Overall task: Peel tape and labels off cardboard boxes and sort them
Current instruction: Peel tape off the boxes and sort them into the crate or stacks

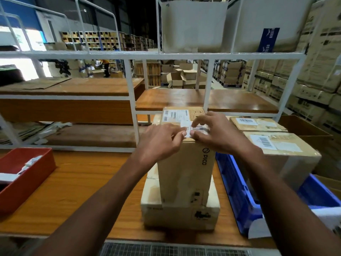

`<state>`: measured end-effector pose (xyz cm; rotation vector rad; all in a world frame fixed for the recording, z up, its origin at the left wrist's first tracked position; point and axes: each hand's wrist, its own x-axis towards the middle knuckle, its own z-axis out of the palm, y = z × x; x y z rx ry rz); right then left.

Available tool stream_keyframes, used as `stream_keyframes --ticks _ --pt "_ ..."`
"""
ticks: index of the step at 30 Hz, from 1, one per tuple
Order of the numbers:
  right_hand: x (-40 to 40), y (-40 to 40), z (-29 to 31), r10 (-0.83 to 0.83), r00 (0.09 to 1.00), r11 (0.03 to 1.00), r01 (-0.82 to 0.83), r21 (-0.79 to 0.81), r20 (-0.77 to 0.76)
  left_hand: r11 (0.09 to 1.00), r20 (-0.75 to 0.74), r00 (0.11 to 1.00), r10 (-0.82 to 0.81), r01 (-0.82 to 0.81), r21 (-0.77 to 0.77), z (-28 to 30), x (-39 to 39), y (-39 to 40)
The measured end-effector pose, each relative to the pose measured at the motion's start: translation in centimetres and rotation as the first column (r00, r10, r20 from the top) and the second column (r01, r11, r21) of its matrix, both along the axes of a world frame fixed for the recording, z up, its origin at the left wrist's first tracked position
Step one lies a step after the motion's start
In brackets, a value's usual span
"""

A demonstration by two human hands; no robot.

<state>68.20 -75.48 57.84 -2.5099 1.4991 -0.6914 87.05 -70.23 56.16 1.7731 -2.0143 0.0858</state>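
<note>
Standing upright on a flatter cardboard box (180, 213) on the wooden table (83, 185) is a tall brown carton (186, 167) printed "PICO" down its near face. Its top carries a large white shipping label (176, 114) with barcodes at the far side, and a smaller white barcode label (196, 128) at the near edge, whose left end is lifted and curling off the cardboard.

The left hand (160, 140) pinches that lifted end between thumb and forefinger, the other fingers curled in under the palm. The right hand (214, 133) lies over the right part of the same label with its fingers bent downward, the thumb tip meeting the label just beside the left thumb; it presses and pinches the label at the carton's near top edge.

Both forearms reach up from the bottom corners of the view and converge on the carton's top, wrists roughly level, backs of the hands facing the camera.

A red bin (25, 174) holding white scraps sits at the left end of the table, a blue crate (238, 193) just right of the boxes, and two more labelled cartons (280, 143) stand beyond it.
</note>
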Motion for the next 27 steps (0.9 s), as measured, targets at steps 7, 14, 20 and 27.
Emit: stream_keyframes --ticks 7,14,20,27 --pt "0.6 3.2 -5.4 0.006 0.955 0.956 0.082 -0.281 0.298 0.99 -0.074 0.997 -0.035 0.024 -0.14 -1.7 0.2 -0.1" --pt "-1.4 3.6 -9.1 0.052 0.584 0.986 0.099 -0.135 0.81 0.986 -0.257 0.964 -0.074 0.032 -0.164 -3.2 0.8 0.2" --pt "-1.5 1.3 -17.5 -0.611 0.499 0.719 0.026 0.694 0.615 0.986 -0.463 0.884 -0.064 -0.016 -0.167 -4.4 2.7 0.1" --pt "-0.6 1.7 -19.4 -0.639 0.557 0.427 -0.316 0.847 0.53 0.992 -0.569 0.822 0.009 -0.079 -0.098 -5.1 7.7 1.4"
